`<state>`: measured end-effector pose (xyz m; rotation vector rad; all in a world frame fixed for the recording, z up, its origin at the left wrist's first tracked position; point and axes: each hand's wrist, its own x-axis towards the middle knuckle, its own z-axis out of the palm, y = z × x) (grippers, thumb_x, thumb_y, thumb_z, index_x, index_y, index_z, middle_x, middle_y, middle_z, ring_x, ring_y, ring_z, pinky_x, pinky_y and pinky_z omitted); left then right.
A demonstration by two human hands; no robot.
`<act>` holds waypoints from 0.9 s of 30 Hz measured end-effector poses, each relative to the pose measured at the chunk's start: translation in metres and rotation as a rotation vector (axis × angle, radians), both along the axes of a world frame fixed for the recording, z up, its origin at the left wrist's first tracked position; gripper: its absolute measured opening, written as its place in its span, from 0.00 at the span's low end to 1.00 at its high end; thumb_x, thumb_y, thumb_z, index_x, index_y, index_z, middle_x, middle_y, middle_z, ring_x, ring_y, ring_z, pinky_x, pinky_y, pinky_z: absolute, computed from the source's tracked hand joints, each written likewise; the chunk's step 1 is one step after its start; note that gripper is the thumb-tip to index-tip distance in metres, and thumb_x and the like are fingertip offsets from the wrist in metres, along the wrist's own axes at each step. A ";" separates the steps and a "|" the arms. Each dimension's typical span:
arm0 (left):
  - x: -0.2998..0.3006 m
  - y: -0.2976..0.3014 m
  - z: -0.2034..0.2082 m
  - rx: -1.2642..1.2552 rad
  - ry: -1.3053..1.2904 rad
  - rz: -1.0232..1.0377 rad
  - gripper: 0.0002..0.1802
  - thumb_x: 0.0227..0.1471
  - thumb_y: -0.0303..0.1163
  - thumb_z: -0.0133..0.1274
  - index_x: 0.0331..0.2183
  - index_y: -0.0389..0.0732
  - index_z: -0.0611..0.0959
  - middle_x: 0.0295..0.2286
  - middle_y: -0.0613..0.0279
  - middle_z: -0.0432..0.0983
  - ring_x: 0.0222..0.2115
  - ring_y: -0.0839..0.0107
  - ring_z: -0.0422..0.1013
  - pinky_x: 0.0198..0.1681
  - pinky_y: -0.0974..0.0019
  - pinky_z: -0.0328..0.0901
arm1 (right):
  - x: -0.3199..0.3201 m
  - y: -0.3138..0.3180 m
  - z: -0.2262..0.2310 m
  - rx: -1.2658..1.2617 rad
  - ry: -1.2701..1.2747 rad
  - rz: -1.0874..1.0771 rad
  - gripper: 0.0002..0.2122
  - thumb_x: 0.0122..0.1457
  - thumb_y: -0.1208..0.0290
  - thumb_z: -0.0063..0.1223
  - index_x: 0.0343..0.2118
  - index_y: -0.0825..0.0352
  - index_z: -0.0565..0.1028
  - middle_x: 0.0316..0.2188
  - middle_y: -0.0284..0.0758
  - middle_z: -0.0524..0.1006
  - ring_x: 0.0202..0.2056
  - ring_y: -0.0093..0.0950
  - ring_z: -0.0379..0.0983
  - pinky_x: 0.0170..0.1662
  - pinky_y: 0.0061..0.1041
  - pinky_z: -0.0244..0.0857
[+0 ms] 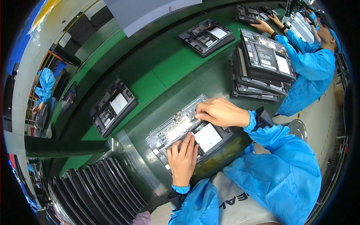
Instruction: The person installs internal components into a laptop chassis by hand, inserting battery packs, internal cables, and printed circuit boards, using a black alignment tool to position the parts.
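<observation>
An opened laptop base (176,130) lies on the dark green bench before me, with its circuit board, metal parts and a white-labelled panel exposed. My left hand (183,157) rests on its near side, fingers stretched out over a black part beside the white label (208,138). Above the board's right part, my right hand (222,113) has its fingers bent together in a pinch. Whatever sits between those fingertips is hidden or too small to name.
Stacked opened laptop bases (262,63) stand at the right, beside a co-worker in blue (311,67). Two more bases, one at left (113,107) and one farther back (206,36), lie on the green conveyor (150,80). Dark panels (99,187) stand in a row at lower left.
</observation>
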<state>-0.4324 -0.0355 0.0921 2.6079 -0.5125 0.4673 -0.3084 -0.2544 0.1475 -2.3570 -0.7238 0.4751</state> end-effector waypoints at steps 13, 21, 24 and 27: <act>-0.063 0.047 -0.025 -0.112 -0.009 0.279 0.64 0.38 0.61 0.73 0.69 0.39 0.66 0.68 0.41 0.58 0.64 0.44 0.58 0.67 0.40 0.53 | -0.013 0.036 -0.042 0.105 -0.410 -0.073 0.20 0.52 0.57 0.70 0.41 0.65 0.76 0.34 0.34 0.78 0.41 0.35 0.74 0.50 0.36 0.60; -0.090 0.052 -0.057 -0.388 0.300 0.395 0.78 0.31 0.50 0.82 0.71 0.28 0.53 0.67 0.34 0.57 0.66 0.39 0.57 0.67 0.44 0.54 | -0.008 0.005 -0.043 0.086 -0.804 0.470 0.24 0.47 0.67 0.68 0.51 0.61 0.82 0.26 0.27 0.66 0.33 0.26 0.67 0.47 0.33 0.62; -0.088 0.051 -0.069 -0.378 0.176 0.410 0.73 0.30 0.42 0.82 0.70 0.29 0.59 0.63 0.37 0.63 0.64 0.44 0.61 0.66 0.50 0.58 | -0.008 0.004 -0.047 0.069 -0.850 0.498 0.23 0.47 0.66 0.64 0.49 0.63 0.82 0.31 0.25 0.74 0.38 0.26 0.70 0.47 0.32 0.62; -0.084 0.049 -0.065 -0.425 0.164 0.415 0.68 0.31 0.40 0.82 0.69 0.28 0.62 0.61 0.37 0.67 0.62 0.44 0.63 0.65 0.50 0.59 | -0.008 0.007 -0.044 0.060 -0.813 0.499 0.22 0.48 0.67 0.64 0.48 0.63 0.82 0.29 0.25 0.74 0.37 0.26 0.70 0.47 0.31 0.62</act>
